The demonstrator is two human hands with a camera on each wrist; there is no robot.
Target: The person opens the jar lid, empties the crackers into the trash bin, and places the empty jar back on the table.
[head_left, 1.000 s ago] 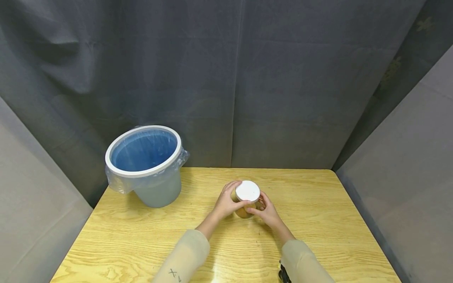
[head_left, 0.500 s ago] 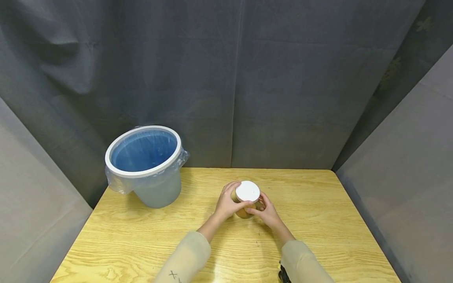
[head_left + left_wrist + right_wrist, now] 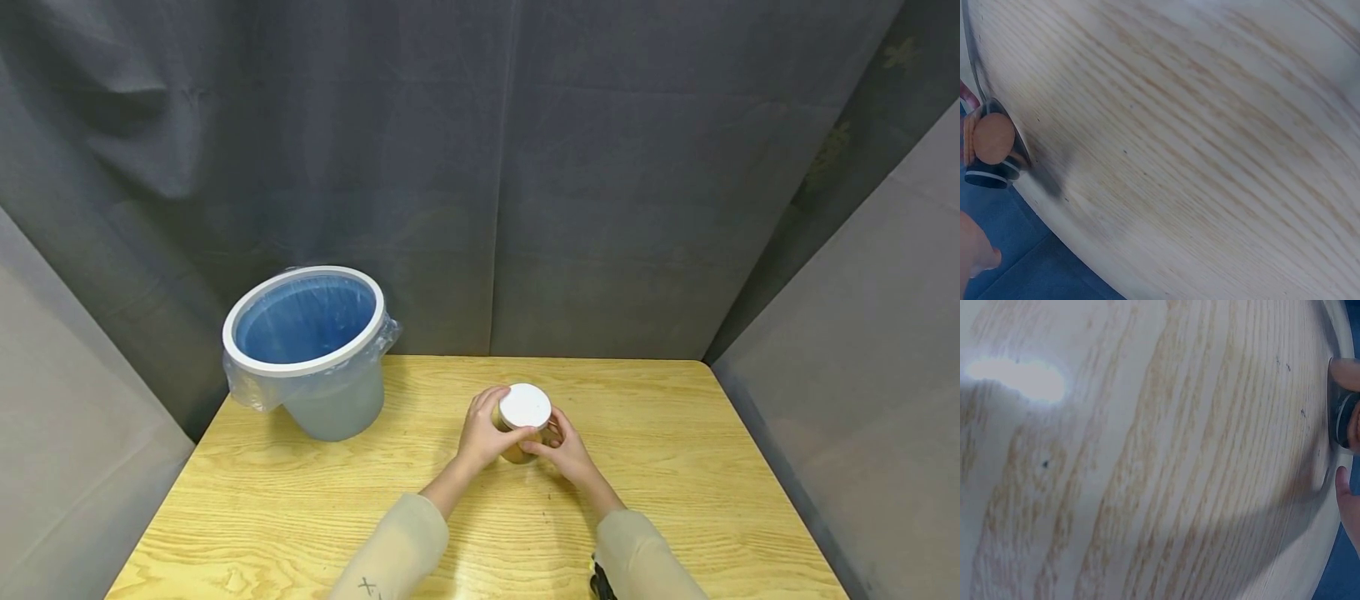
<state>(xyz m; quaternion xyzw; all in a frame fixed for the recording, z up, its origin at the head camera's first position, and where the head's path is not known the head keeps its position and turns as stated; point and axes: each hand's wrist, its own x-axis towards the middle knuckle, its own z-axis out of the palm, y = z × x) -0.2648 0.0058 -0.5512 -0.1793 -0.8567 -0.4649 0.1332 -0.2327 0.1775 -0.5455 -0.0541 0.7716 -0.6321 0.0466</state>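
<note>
Standing on the wooden table is a clear jar [image 3: 514, 455] with a white round lid [image 3: 525, 406]. Round tan discs [image 3: 994, 139], which look like biscuits, show through its wall in the left wrist view. My left hand [image 3: 478, 435] grips the lid's edge from the left, thumb at the front and fingers at the far side. From the right, my right hand [image 3: 572, 454] holds the jar's body lower down, its thumb across the front. The fingers behind the jar are partly hidden. Only the jar's edge shows in the right wrist view.
A bin [image 3: 337, 408] with a white rim and a clear plastic liner stands at the table's back left. Something small and black [image 3: 602, 582] lies by the right sleeve. Dark cloth [image 3: 600, 208] hangs behind the table [image 3: 300, 525], with pale panels at both sides.
The left forearm and wrist have shifted slightly right, and the left fingers have slid a little on the lid. The jar and right hand look unchanged.
</note>
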